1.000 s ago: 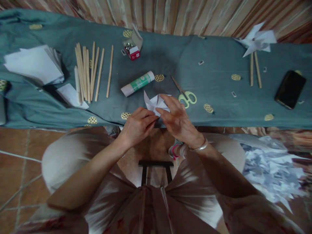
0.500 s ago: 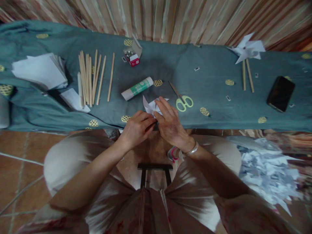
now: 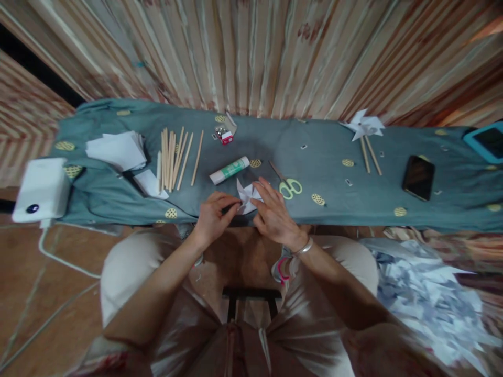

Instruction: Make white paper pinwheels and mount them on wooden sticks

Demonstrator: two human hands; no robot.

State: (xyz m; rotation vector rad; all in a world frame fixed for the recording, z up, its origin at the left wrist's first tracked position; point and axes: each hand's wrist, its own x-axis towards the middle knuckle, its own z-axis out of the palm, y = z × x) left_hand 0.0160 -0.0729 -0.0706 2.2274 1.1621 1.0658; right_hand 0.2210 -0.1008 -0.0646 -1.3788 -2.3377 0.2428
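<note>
A white paper pinwheel (image 3: 247,195) with folded, raised blades lies at the table's front edge, between my hands. My left hand (image 3: 214,217) is closed in a pinch at its lower left side; what the fingertips hold is too small to make out. From the right, my right hand (image 3: 275,214) grips the pinwheel, its longer fingers lying over the paper and covering part of it. Just behind the paper lies a glue stick (image 3: 230,170) with a green label. Scissors (image 3: 288,186) with light green handles rest beyond my right fingers.
Wooden sticks (image 3: 171,159) and stacked white paper (image 3: 116,151) lie left. A small red box (image 3: 227,137) holds shiny metal bits. Rightward are a finished pinwheel (image 3: 363,125) on sticks, a phone (image 3: 418,177) and a blue-edged device (image 3: 487,141). Paper pieces (image 3: 428,298) fill a pile below.
My view has tilted up, bringing the white power bank and blue-edged device into sight. My left fingers have shifted from the pinwheel's bottom corner to its left side; my right hand stays on the paper.
</note>
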